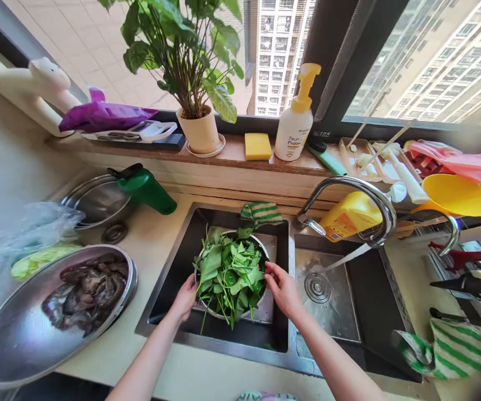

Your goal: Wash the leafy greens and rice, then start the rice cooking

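Note:
A round metal bowl (259, 243) heaped with green leafy vegetables (230, 273) sits in the left basin of a double sink (162, 278). My left hand (184, 298) grips the bowl's left rim, its fingers curled under the leaves. My right hand (281, 287) holds the right rim, fingers closed on the edge beside the leaves. Water runs from the curved metal tap (359, 192) into the right basin (328, 289).
A large steel bowl of dark seafood (57, 312) stands on the counter at left, with a plastic bag (27, 234), a pot lid (96, 200) and a green jug (146, 189) behind. The sill holds a potted plant (199, 128), sponge (258, 146) and soap bottle (294, 128). A striped cloth (453, 348) lies at right.

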